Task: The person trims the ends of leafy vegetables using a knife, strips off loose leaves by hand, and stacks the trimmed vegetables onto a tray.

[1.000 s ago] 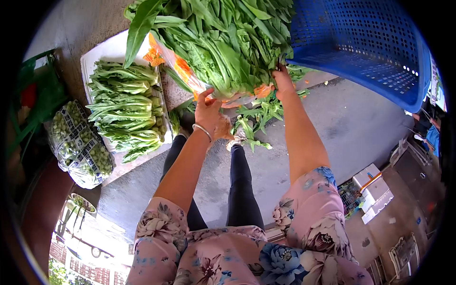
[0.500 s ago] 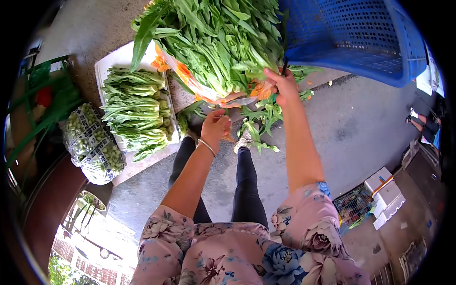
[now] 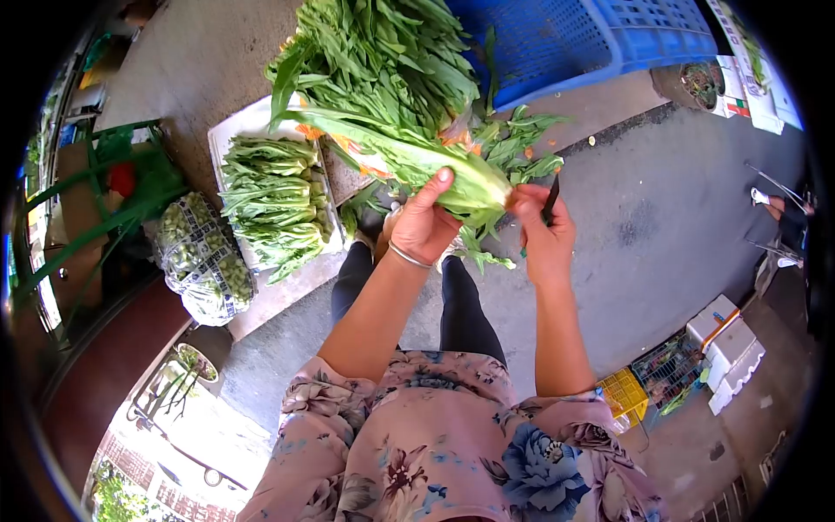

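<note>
A long green leafy head lies slantwise in my left hand, its pale cut stem end pointing right. My right hand is closed round a dark-bladed knife, with its fingers at the stem end. Behind them a big pile of leafy greens rests on an orange and clear plastic bag. To the left, more heads lie in a row on a white foam tray. Loose leaves are scattered near my feet.
A blue perforated crate stands at the upper right. On the left are a bag of small green produce and green bars. Lower right holds a yellow crate and a white foam box. Another person's leg shows at the far right.
My left hand has taken a leafy head, which now lies in front of the pile. My right hand has come down from the pile to its stem end. The view has shifted.
</note>
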A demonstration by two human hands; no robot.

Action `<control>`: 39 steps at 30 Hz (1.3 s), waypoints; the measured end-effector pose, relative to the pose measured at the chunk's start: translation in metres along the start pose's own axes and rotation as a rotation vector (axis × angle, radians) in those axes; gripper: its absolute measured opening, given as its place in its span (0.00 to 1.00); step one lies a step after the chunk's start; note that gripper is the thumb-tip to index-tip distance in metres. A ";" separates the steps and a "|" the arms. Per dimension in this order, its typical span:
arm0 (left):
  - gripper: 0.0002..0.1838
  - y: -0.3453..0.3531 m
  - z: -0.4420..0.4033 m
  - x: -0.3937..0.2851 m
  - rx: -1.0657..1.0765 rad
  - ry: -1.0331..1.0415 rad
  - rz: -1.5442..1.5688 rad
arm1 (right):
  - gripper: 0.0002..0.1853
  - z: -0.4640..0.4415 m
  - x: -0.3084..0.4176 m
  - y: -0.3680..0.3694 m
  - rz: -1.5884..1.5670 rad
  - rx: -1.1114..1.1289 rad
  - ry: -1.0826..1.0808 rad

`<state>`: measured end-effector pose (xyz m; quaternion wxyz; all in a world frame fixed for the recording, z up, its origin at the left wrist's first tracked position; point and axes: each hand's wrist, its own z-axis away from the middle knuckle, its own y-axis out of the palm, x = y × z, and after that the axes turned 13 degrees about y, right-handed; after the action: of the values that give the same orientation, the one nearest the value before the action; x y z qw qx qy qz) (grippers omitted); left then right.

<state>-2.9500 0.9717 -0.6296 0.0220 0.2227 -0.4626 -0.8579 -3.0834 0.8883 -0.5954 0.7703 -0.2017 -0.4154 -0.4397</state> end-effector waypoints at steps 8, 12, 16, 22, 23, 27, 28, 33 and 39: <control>0.22 0.042 0.008 0.011 -0.143 -0.005 0.245 | 0.29 0.031 0.020 0.003 -0.006 0.087 -0.183; 0.23 0.053 0.016 0.019 -0.139 0.033 0.156 | 0.30 0.031 0.020 0.004 0.082 0.024 -0.346; 0.23 0.055 0.018 0.025 -0.169 0.062 0.062 | 0.29 0.029 0.020 0.002 0.129 -0.062 -0.370; 0.22 0.054 0.019 0.031 -0.181 0.046 0.051 | 0.24 0.024 0.015 -0.002 0.124 -0.124 -0.456; 0.20 0.054 0.019 0.033 -0.197 0.032 0.091 | 0.22 0.024 0.015 -0.002 0.129 -0.147 -0.477; 0.20 0.057 0.021 0.033 -0.213 0.003 0.167 | 0.17 0.022 0.012 -0.007 0.085 -0.166 -0.416; 0.20 0.058 0.021 0.033 -0.244 0.008 0.159 | 0.17 0.018 0.008 -0.010 0.084 -0.166 -0.418; 0.21 0.053 0.017 0.028 -0.237 0.043 0.192 | 0.20 0.012 0.005 -0.042 -0.518 -0.022 0.119; 0.23 0.025 0.005 0.029 -0.133 0.098 0.183 | 0.21 0.016 -0.004 0.000 0.105 -0.148 -0.089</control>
<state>-2.9822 0.9540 -0.6177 0.1375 0.2193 -0.4214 -0.8692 -3.0917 0.9012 -0.5895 0.7560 -0.2989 -0.4044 -0.4190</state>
